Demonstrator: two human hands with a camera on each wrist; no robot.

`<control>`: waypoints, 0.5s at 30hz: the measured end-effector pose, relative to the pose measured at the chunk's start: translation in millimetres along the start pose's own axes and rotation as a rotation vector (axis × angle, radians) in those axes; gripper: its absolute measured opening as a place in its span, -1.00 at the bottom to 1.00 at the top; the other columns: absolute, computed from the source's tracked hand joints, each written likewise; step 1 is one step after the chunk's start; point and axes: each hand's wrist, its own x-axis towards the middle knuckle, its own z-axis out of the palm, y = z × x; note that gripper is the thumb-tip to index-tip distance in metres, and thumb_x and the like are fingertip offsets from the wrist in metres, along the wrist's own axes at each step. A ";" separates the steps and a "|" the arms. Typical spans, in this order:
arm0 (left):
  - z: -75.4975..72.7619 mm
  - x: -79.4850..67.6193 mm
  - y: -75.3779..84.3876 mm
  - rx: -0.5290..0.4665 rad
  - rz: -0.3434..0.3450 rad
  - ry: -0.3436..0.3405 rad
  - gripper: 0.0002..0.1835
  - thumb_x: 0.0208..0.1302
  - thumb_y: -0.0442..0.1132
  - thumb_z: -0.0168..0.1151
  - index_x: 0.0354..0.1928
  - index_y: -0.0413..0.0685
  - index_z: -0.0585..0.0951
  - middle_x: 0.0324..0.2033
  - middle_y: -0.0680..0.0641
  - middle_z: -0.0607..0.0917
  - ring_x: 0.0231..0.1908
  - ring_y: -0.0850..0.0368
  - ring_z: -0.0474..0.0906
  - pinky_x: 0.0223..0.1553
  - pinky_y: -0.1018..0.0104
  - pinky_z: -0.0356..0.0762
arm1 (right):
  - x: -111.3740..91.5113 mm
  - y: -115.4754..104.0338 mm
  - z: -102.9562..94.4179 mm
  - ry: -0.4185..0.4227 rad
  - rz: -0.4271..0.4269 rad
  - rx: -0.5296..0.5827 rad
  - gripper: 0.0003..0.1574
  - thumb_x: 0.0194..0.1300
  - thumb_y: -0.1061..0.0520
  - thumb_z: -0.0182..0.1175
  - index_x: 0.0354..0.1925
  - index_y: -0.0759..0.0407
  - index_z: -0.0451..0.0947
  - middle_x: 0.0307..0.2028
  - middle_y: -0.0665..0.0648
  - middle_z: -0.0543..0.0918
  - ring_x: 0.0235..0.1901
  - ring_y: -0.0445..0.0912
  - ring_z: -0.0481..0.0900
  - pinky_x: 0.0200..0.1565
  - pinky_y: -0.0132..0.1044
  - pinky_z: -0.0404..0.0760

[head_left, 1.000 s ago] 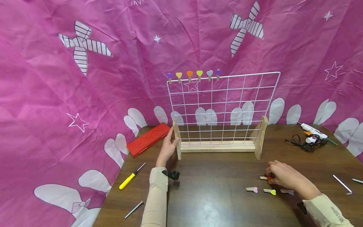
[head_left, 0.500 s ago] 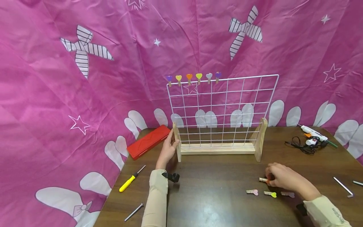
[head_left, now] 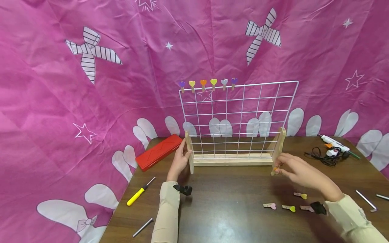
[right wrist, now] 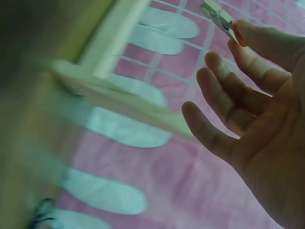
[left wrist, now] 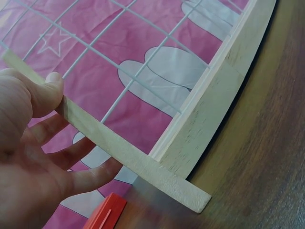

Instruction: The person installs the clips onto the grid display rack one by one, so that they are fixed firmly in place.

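Observation:
A white wire grid (head_left: 243, 118) stands upright in a wooden stand (head_left: 234, 162). Several heart-topped mini clothespins (head_left: 213, 82) are clipped along the left part of its top wire. My left hand (head_left: 179, 162) grips the stand's left side piece (left wrist: 138, 155), thumb on the near side and fingers behind. Thumb and index finger of my right hand (head_left: 304, 172) pinch an orange-heart mini clothespin (right wrist: 220, 20), in front of the stand's right foot in the head view; the other fingers are spread. On the table lie pink (head_left: 269, 206), yellow-green (head_left: 288, 208), mauve (head_left: 306, 208) and yellow (head_left: 300, 195) heart clothespins.
A red case (head_left: 159, 152) lies left of the stand, with a yellow-handled screwdriver (head_left: 136, 195) and a bolt (head_left: 143, 227) nearer. At the right are a glue gun (head_left: 335, 143) with black cord and a hex key (head_left: 366, 200). A pink curtain (head_left: 121, 84) hangs behind.
My right hand has lifted the orange-heart clothespin and carried it left and away from me, toward the stand's right foot, uncovering the yellow one. My left hand stays on the stand.

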 end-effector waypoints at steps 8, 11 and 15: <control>0.6 1.6 -1.4 -0.008 0.017 -0.002 -0.30 0.27 -0.54 -0.02 0.40 -0.29 -0.03 0.25 -0.42 0.25 0.21 -0.23 0.25 0.12 -0.05 0.31 | 69.2 -15.0 -66.7 0.068 -0.261 -0.051 -0.63 -0.09 0.43 0.26 -0.36 0.03 0.48 -0.33 -0.12 0.47 -0.31 -0.28 0.41 -0.23 -0.46 0.39; 0.8 1.2 -0.9 -0.010 0.030 0.001 -0.31 0.27 -0.55 -0.02 0.40 -0.31 -0.03 0.24 -0.44 0.25 0.20 -0.25 0.26 0.10 -0.06 0.33 | 99.8 -21.9 -95.8 0.072 -0.308 -0.081 -0.62 -0.12 0.47 0.25 -0.38 0.07 0.50 -0.33 -0.11 0.48 -0.29 -0.26 0.41 -0.20 -0.39 0.40; 0.5 -0.4 0.4 -0.012 0.030 0.003 -0.31 0.26 -0.56 -0.02 0.40 -0.31 -0.02 0.25 -0.43 0.23 0.20 -0.27 0.24 0.09 -0.08 0.33 | 135.2 -34.7 -130.8 0.052 -0.311 -0.125 -0.62 -0.14 0.51 0.26 -0.42 0.09 0.51 -0.35 -0.09 0.48 -0.29 -0.24 0.39 -0.22 -0.35 0.38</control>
